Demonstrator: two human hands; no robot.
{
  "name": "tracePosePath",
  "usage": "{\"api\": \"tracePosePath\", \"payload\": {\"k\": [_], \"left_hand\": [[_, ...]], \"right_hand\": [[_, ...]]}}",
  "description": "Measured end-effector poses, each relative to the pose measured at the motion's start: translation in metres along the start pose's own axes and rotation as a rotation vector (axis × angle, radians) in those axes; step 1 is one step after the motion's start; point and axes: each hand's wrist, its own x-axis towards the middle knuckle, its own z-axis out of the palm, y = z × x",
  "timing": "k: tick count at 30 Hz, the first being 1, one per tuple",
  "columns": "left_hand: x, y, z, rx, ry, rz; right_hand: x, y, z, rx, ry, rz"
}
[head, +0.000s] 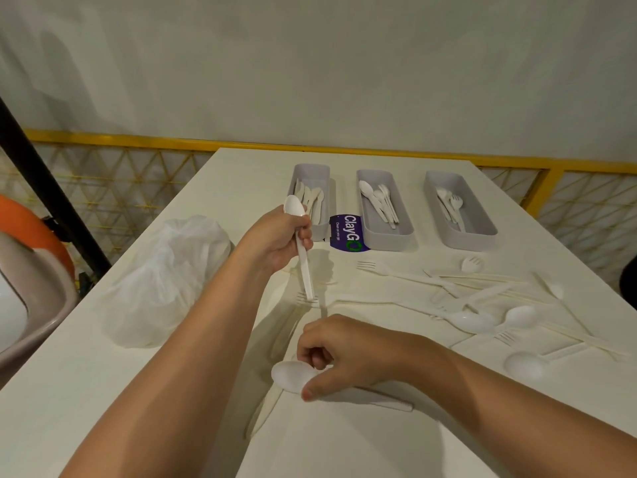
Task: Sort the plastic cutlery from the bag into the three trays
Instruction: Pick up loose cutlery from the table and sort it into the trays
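The right hand (348, 353) pinched a spoon (287, 374) against the counter (103, 391) with curled fingers (310, 391), the left hand (275, 239) gripped a second spoon (305, 270) upright, so gathering spoons seemed underway, and both would next need carrying beyond the fingers to the middle tray (389, 243).

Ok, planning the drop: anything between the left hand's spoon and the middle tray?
Nothing visible blocks it. The left hand holds the spoon raised; only a flat purple sticker lies between it and the middle tray.
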Motion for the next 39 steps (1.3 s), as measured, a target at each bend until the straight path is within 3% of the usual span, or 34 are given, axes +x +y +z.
{"api": "tracePosePath", "payload": {"k": [5,9,19,27,30,33,36,39], "left_hand": [[-0.006,0.002,0.001,0.025,-0.026,-0.012],[-0.007,0.002,0.001,0.025,-0.025,-0.010],[0.000,-0.005,0.016,0.064,-0.112,-0.049],[0.003,-0.004,0.043,0.136,-0.155,0.006],[0.008,-0.003,0.053,0.155,-0.140,0.022],[0.016,-0.003,0.063,0.123,-0.069,0.052],[0.027,0.000,0.069,0.066,0.001,0.037],[0.036,0.007,0.072,0.026,0.145,0.020]], "right_hand": [[0.003,0.002,-0.001,0.040,0.006,0.027],[0.005,0.006,-0.012,0.156,0.114,0.037],[0.025,0.033,-0.068,0.600,0.762,0.196],[0.051,0.043,-0.095,0.628,0.993,0.309],[0.056,0.043,-0.098,0.710,1.024,0.350],[0.063,0.044,-0.098,0.946,0.994,0.367],[0.064,0.044,-0.095,1.050,0.875,0.400],[0.057,0.041,-0.091,0.987,0.689,0.331]]}}
